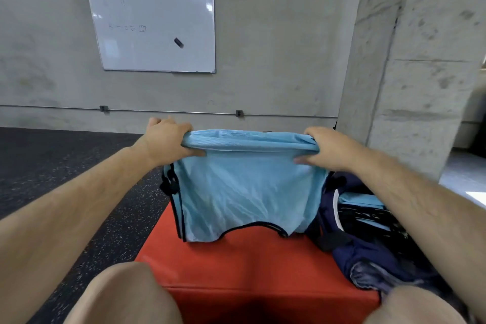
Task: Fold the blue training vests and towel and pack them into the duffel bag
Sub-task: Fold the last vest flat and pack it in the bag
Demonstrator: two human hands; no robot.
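Note:
A light blue training vest (247, 192) with dark trim hangs in the air over a red padded box (236, 263). My left hand (168, 139) grips its upper left corner. My right hand (328, 147) grips the upper right corner, thumb in front of the cloth. The vest's top edge is bunched between the two hands and its lower edge brushes the box. To the right sits a navy duffel bag (368, 252), open, with light blue fabric (360, 200) showing inside. Part of the bag is hidden behind my right forearm.
Dark speckled rubber flooring (65, 166) lies to the left of the box. A grey concrete wall with a whiteboard (155, 23) stands ahead, and a concrete pillar (415, 73) rises at the right. My bare knees (126, 297) fill the bottom of the view.

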